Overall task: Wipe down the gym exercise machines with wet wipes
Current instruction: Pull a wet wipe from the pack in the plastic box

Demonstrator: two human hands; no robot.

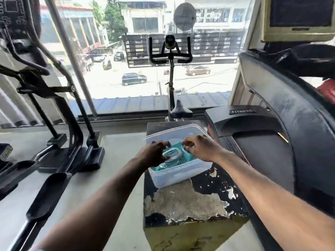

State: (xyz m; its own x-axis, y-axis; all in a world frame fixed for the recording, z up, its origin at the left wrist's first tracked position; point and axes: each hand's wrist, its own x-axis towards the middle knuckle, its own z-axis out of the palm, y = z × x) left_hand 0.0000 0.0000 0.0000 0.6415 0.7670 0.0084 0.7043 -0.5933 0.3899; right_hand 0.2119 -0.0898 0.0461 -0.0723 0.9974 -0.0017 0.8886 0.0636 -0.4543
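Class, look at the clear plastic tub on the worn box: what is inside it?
Inside the clear plastic tub lies a teal wet wipes pack with a white flip lid. The left hand and right hand cover parts of it; anything beneath is hidden.

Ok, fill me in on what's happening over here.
A person is reaching with both hands into a clear plastic tub that sits on a worn, peeling black box. Inside lies a teal pack of wet wipes. The left hand rests at the pack's flip lid, and the right hand hovers just above its far end. No wipe is out yet. A treadmill stands to the right, an elliptical to the left, and a spin bike by the window.
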